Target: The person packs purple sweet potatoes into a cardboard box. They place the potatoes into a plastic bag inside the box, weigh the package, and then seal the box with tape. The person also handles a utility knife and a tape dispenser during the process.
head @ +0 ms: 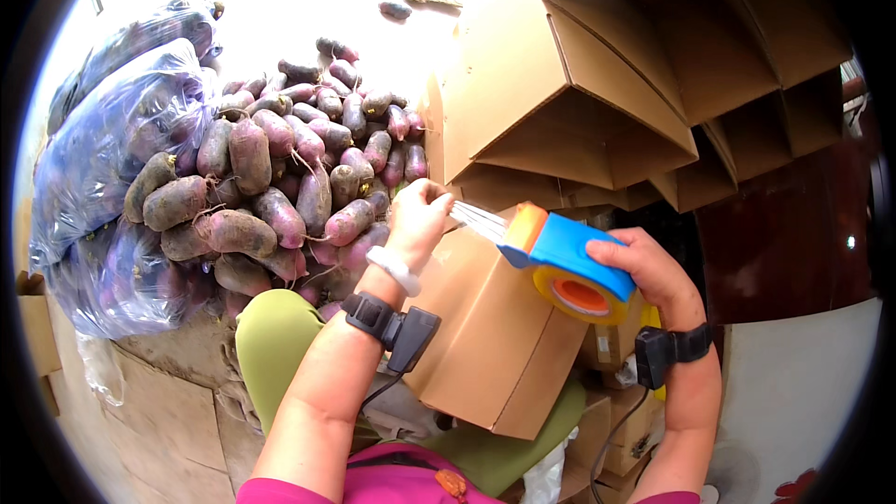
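My right hand (647, 269) grips a blue and orange tape dispenser (570, 248), which carries a roll of yellowish packing tape (577, 294). From its orange end a stretch of tape (479, 219) runs to my left hand (420, 213), whose fingers pinch the tape's free end. Beneath both hands a cardboard box (490, 336) rests at my lap, between my knees. Its far end is partly hidden by my left hand and the tape.
Purple-skinned radishes (248, 154) lie heaped at the left, beside clear plastic bags (133, 133) filled with more. Open cardboard boxes (504, 77) are stacked at the upper right. More cartons (623, 427) stand beside my right knee. Flattened cardboard (154, 420) covers the floor at lower left.
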The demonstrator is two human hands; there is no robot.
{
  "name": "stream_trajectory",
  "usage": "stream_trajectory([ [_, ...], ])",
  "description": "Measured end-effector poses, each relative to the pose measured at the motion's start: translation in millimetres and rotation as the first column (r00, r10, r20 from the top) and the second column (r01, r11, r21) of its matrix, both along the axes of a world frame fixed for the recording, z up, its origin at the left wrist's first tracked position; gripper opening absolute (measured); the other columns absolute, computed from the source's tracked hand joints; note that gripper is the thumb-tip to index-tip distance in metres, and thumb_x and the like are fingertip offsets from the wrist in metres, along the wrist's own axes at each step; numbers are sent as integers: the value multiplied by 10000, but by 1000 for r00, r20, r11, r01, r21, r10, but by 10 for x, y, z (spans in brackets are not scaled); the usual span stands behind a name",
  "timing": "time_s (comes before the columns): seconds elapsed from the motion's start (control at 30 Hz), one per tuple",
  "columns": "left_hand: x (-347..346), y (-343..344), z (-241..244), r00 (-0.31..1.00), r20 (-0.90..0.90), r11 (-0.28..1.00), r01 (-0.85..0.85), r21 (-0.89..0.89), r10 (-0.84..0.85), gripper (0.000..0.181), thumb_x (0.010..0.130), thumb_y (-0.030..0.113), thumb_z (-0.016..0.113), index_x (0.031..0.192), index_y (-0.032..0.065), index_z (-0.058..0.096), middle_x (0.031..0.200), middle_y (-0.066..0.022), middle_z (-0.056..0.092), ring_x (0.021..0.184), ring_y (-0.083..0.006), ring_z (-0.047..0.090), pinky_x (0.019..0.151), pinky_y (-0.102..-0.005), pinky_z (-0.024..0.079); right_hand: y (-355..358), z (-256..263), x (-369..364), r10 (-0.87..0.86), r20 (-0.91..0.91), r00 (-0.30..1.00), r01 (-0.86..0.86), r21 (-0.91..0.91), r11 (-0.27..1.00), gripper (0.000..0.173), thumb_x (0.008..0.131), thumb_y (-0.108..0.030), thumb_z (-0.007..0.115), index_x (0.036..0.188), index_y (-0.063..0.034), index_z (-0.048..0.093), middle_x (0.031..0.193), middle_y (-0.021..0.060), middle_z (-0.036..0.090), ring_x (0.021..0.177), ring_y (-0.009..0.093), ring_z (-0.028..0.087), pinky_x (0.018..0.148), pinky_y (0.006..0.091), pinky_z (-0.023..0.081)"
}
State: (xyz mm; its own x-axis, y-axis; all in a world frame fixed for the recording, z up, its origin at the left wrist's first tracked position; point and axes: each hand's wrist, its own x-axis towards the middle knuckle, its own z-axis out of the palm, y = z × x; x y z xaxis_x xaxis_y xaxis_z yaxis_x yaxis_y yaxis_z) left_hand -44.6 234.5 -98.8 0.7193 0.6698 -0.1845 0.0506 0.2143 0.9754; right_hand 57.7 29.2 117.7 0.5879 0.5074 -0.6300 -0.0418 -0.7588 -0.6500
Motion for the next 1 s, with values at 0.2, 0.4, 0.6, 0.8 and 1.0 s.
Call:
stream_trajectory([
  [0.2, 17, -17, -353, 992, -113, 995, -48, 87, 58, 114, 811, 87, 644, 821, -26, 626, 702, -65, 627, 647, -102, 550, 601, -270, 459, 0, 9, -16, -8, 81, 997, 16, -99, 995, 444, 767, -366, 716, 901, 56, 675, 797, 64, 656, 708, 102, 582, 663, 228, 464],
  [0.4, -16, 10, -314, 993, -90, 992, -67, 104, 77, 113, 811, 87, 645, 827, -23, 625, 709, -69, 633, 665, -121, 562, 620, -291, 470, 81, -22, -31, -5, 109, 994, 19, -133, 991, 467, 759, -385, 712, 886, 62, 671, 772, 55, 649, 687, 97, 575, 645, 232, 461],
  [0.6, 41, -301, -666, 981, -177, 994, 90, 56, -79, 136, 838, 119, 625, 880, -10, 608, 811, -168, 649, 775, -260, 630, 725, -363, 500, 204, -36, -31, 36, 126, 991, -6, -229, 973, 472, 758, -384, 708, 884, 70, 671, 773, 64, 654, 684, 103, 580, 644, 238, 469],
  [0.8, 92, -598, -728, 940, -220, 965, 263, -18, -260, 286, 851, 192, 618, 1062, 12, 549, 1031, -203, 609, 992, -312, 593, 878, -376, 453, 159, -106, -12, 17, 158, 987, 22, -246, 969, 501, 755, -390, 706, 911, 84, 669, 783, 88, 660, 694, 127, 599, 651, 251, 478],
  [1.0, -104, -469, -927, 901, -412, 988, 155, 20, -133, 443, 881, 230, 581, 1277, 51, 499, 1220, -175, 541, 1142, -257, 507, 976, -382, 398, 191, -94, -27, 38, 145, 989, -4, -230, 973, 524, 745, -405, 708, 911, 90, 668, 792, 100, 661, 707, 137, 600, 658, 263, 475],
])
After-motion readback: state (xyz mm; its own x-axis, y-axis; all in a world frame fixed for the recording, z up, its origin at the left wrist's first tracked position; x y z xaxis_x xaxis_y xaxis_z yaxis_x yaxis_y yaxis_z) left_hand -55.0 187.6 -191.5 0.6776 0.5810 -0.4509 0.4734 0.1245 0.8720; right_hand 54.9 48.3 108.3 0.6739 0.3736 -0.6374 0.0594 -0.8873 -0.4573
